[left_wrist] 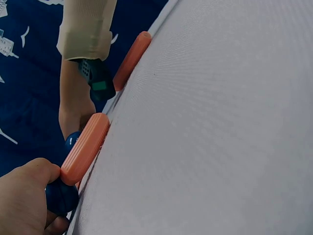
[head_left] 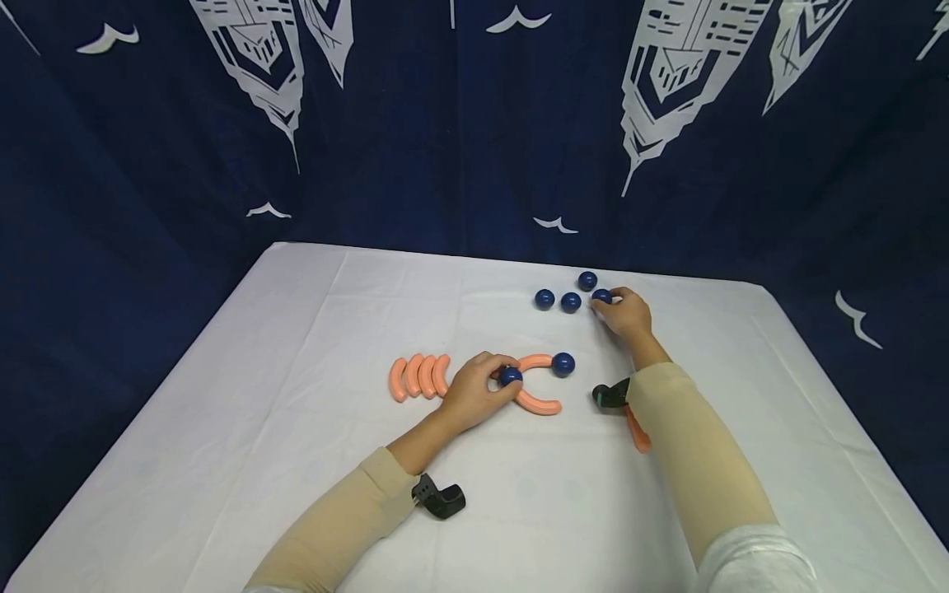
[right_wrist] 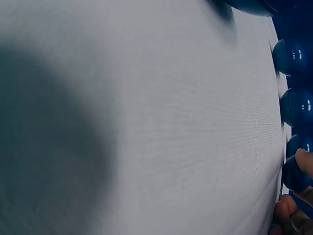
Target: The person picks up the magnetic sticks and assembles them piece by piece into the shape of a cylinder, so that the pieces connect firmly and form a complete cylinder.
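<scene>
In the head view, my left hand (head_left: 474, 395) pinches a blue ball (head_left: 511, 376) between thumb and fingers at the middle of the table. Two curved orange pieces, an upper one (head_left: 535, 361) and a lower one (head_left: 539, 404), run rightward from that ball. At the upper piece's right end sits another blue ball (head_left: 563, 365). The left wrist view shows a ribbed orange piece (left_wrist: 85, 149) right against the pinched ball (left_wrist: 61, 197). Toward the back right, my right hand (head_left: 628, 316) pinches a blue ball (head_left: 602, 296), seen also in the right wrist view between thumb and fingers.
Three loose blue balls, one of them the leftmost ball (head_left: 544, 299), lie just left of the right hand. Several curved orange pieces (head_left: 419, 376) stand in a row left of the left hand. Another orange piece (head_left: 638, 432) is partly hidden under the right forearm. A dark curtain (head_left: 415, 165) hangs behind the table.
</scene>
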`<state>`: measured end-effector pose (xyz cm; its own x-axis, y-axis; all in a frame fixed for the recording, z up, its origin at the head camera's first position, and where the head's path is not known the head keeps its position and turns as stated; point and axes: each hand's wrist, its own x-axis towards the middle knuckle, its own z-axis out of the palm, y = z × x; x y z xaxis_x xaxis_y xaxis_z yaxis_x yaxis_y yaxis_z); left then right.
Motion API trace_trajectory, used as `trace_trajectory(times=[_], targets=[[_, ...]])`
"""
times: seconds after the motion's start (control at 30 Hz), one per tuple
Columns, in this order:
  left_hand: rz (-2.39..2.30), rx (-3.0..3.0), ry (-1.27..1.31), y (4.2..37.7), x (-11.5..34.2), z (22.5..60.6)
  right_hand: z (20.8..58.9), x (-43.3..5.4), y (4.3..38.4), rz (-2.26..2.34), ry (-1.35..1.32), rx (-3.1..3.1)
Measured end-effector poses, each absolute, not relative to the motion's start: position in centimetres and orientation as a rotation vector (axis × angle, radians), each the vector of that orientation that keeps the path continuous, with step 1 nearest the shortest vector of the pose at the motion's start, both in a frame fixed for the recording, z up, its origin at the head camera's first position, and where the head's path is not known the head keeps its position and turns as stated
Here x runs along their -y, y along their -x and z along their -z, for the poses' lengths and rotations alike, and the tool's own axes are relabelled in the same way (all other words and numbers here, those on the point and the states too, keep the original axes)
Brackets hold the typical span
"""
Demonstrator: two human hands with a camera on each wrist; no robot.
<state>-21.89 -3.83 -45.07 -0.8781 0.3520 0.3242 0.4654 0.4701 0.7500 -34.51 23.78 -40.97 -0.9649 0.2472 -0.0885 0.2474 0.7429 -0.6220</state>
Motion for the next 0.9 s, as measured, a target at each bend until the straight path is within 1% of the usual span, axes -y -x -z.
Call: trace_trajectory(times=[0.27, 0.53, 0.9], targets=[[1.385, 2.579, 0.722, 21.8, 3.8, 45.0, 41.0, -23.9, 34.3, 1.074, -0.450, -2.911], [1.391, 2.581, 0.729, 21.8, 3.9, 45.0, 40.1, -24.2, 33.6, 1.148, -0.476, -2.842], [1.380, 2.568, 0.732, 21.9, 3.8, 45.2, 38.3, -24.5, 31.7, 1.251, -0.356, -2.792]])
